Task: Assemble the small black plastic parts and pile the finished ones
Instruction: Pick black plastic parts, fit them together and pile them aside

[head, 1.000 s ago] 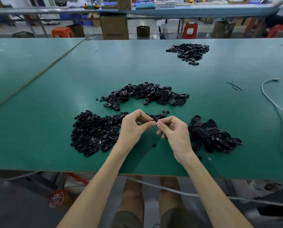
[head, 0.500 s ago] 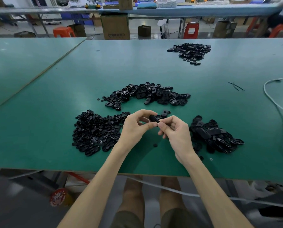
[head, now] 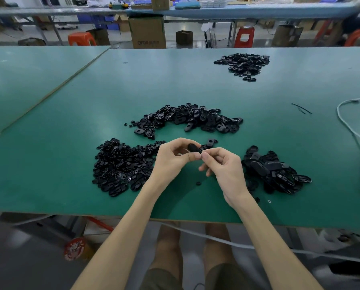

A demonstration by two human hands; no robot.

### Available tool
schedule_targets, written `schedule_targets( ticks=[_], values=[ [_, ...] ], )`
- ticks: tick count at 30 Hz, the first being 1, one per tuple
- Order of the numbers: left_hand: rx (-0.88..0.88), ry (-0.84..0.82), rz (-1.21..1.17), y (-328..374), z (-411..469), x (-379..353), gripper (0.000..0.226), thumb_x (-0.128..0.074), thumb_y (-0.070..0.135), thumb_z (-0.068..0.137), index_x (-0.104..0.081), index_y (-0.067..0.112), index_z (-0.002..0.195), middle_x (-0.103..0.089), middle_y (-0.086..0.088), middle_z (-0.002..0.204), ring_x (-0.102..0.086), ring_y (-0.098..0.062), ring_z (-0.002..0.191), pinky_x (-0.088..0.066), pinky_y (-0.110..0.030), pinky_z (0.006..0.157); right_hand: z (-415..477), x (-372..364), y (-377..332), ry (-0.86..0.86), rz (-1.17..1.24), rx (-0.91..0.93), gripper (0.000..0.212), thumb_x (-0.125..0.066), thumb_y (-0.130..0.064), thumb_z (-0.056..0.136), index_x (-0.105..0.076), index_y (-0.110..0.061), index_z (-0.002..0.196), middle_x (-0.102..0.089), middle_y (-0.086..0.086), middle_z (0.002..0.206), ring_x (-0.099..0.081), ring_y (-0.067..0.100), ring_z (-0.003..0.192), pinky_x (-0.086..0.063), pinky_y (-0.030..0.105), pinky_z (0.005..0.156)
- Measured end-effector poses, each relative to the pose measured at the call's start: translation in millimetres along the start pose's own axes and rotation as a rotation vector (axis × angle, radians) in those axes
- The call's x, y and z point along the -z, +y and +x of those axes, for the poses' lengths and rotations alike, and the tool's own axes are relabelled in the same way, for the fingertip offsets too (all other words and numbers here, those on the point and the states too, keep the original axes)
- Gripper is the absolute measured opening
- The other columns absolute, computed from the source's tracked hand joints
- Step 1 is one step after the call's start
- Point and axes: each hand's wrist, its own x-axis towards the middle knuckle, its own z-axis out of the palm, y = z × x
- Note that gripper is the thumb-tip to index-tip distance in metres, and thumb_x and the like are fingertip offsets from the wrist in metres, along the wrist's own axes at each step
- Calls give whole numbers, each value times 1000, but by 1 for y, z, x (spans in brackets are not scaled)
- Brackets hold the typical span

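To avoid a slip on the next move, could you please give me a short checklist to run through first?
1. Grip: the black part is pinched between the left hand and the right hand: ok.
2. Part fully snapped together: cannot tell, the fingers cover it.
3. Way to the right pile unobstructed: ok.
4. No strays under the hands: not ok, a small loose piece lies on the table.
5. Clearance: the white cable lies apart from the piles: ok.
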Motion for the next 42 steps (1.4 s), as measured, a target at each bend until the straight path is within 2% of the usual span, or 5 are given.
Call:
schedule_targets(
  ticks=[6,13,25,39,42],
  values=[
    [17,-20,-4,-1,-1,0,18,-84,13,82,-78,20,98,-76,2,89,-62,-13,74,-54,-45,80,1,0,1,-18,-3,4,4,-70,-6,97,-73,-4,96,-75,4,78,-68,14,66,-51,23,57],
    [27,-24,-10,-1,0,1,15,-80,7,86,-76,14,98,-76,0,86,-63,-13,69,-53,-24,72,1,0,2,-30,-18,9,3,-71,-5,96,-75,-6,95,-77,7,80,-68,15,65,-50,23,57],
    [26,-48,-25,1,-3,0,12,-80,11,88,-76,13,99,-74,-15,84,-70,-23,67,-54,-26,77,-1,-1,2,45,-33,19,6,-69,-11,99,-73,-15,97,-71,-3,77,-62,12,65,-50,26,57],
    [35,-48,-12,6,-4,-2,15,-75,1,90,-78,7,103,-79,-5,89,-73,-14,76,-55,-19,76,-2,0,1,99,7,16,7,-70,-10,97,-74,-15,96,-72,-4,74,-62,10,64,-51,23,59],
    [43,-44,0,7,-4,-2,15,-74,-1,90,-78,7,102,-79,-8,92,-73,-17,78,-59,-28,78,-2,1,1,92,6,14,6,-71,-10,97,-74,-15,96,-72,-4,74,-63,10,64,-51,23,59]
  ],
)
